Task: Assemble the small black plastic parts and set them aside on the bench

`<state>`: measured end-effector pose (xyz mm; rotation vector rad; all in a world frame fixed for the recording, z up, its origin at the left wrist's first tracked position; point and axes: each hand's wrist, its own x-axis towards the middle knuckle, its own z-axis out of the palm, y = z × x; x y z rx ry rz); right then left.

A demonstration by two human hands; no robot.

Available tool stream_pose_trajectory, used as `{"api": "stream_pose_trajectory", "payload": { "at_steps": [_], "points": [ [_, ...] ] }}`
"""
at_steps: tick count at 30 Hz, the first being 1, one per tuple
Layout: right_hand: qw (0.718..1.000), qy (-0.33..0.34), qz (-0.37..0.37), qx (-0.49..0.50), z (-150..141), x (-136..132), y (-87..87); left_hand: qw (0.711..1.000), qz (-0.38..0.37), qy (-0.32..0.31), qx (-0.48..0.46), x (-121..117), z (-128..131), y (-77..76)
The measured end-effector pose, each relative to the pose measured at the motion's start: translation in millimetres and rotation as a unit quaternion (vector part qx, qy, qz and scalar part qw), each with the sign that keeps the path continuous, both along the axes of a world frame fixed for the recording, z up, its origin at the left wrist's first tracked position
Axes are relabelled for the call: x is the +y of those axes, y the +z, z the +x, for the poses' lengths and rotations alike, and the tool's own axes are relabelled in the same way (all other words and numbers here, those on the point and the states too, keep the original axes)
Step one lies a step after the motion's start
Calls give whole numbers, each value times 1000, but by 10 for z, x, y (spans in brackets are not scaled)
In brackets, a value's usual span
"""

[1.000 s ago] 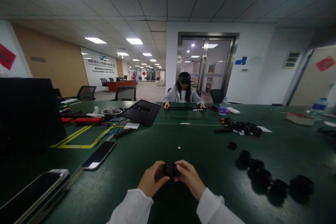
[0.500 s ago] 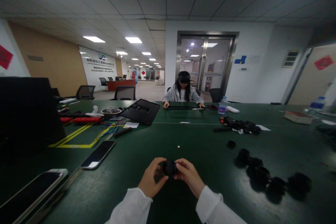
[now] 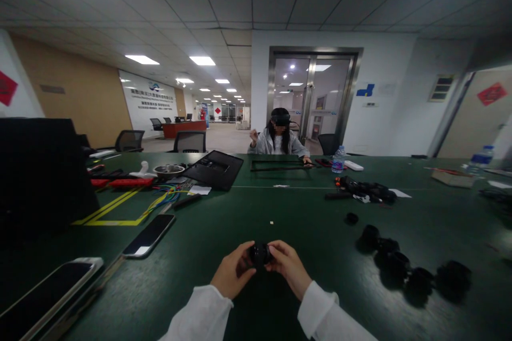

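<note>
Low in the middle of the view, over the table, a small round black part (image 3: 261,254) sits between my two hands. My left hand (image 3: 235,270) closes on its left side, thumb below and fingers above. From the other side, my right hand (image 3: 288,266) pinches its right end between thumb and fingertips. The part looks smooth and glossy; its exact kind is too dark to make out. To the right on the green table stand several similar dark round parts (image 3: 395,265), with a smaller black ring-like piece (image 3: 351,218) beyond them.
Two phones (image 3: 149,235) lie at left, near a black monitor (image 3: 44,170). Farther back are wires (image 3: 162,200), a metal bowl (image 3: 169,170) and a black panel (image 3: 216,169). Across the table (image 3: 224,213), a person (image 3: 280,138) handles a dark frame (image 3: 276,165) near a water bottle (image 3: 338,160).
My hands keep their hold on the black part, which has turned slightly. Opposite me, the person has raised one hand off the dark frame, which now lies tilted differently.
</note>
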<state>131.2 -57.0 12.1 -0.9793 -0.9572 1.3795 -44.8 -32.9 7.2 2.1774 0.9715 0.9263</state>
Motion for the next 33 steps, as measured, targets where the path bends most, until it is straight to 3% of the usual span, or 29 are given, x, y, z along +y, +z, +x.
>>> {"api": "stream_pose_trajectory", "payload": {
  "at_steps": [3, 10, 20, 27, 33],
  "points": [
    [1000, 14, -3, -6, 0, -12, 6, 1000, -5, 18, 15, 0, -2, 8],
    [997, 73, -6, -26, -42, -52, 12, 994, 96, 50, 4, -19, -6, 123],
    [998, 62, -4, -27, -36, -42, -3, 994, 76, 63, -39, -14, -1, 128],
    [1000, 2, -15, -3, -21, 6, -35, 998, 18, -26, -54, -51, 14, 95],
    [999, 21, -21, -20, -43, -37, 1, 999, -9, 38, -33, -22, -1, 75]
  ]
}}
